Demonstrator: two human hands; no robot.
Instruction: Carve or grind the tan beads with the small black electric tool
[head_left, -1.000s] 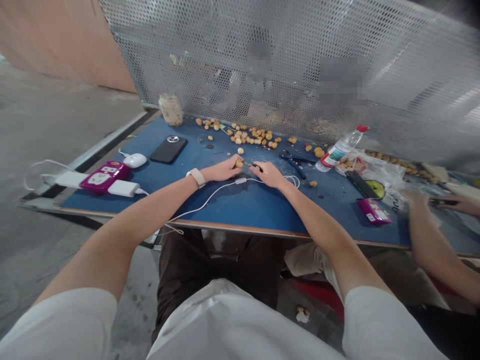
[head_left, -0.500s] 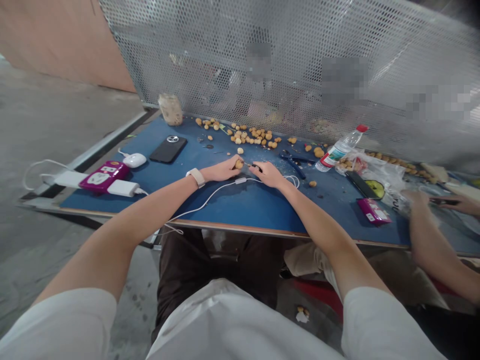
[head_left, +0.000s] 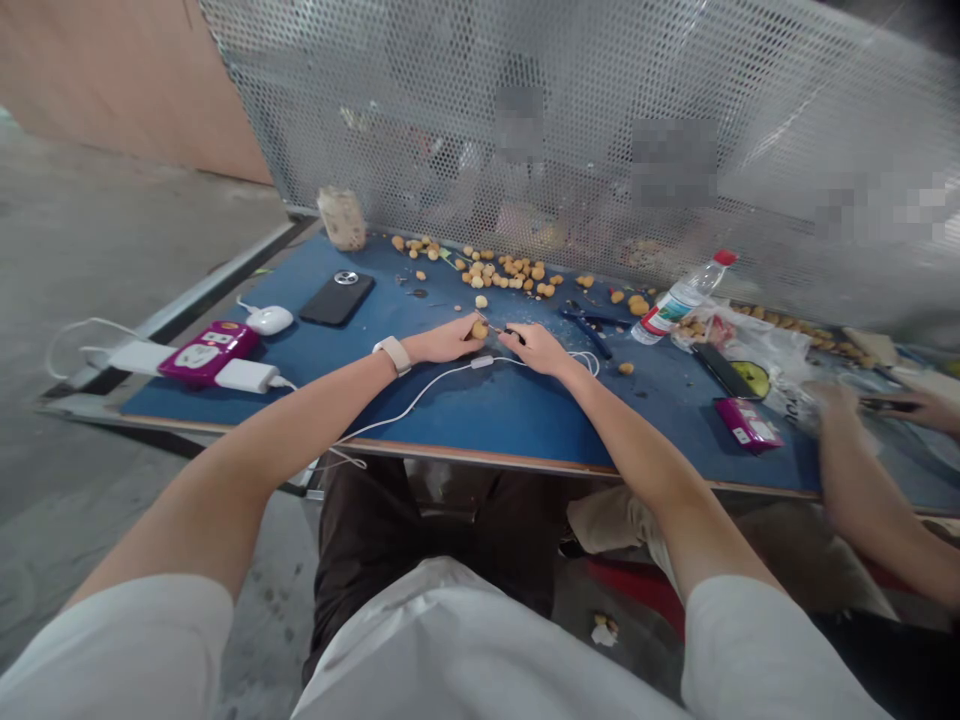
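Observation:
My left hand (head_left: 448,341), with a pale watch at the wrist, pinches a small round tan nut (head_left: 479,328) against the blue table (head_left: 480,410). My right hand (head_left: 537,348) is closed round a thin dark-handled tool (head_left: 504,329) whose tip points at the nut. The two hands sit close together at the middle of the table. A white cable (head_left: 420,395) runs under them toward the table's near edge. A scatter of several more tan nuts (head_left: 510,272) lies just beyond the hands, near the perforated metal screen (head_left: 570,120).
At the left lie a black phone (head_left: 337,298), a white earbud case (head_left: 269,320), a magenta power strip (head_left: 208,353) and a white charger (head_left: 246,376). To the right are blue pliers (head_left: 589,324), a plastic bottle (head_left: 680,296), a plastic bag (head_left: 757,345), a small magenta box (head_left: 746,424) and another person's forearm (head_left: 862,490).

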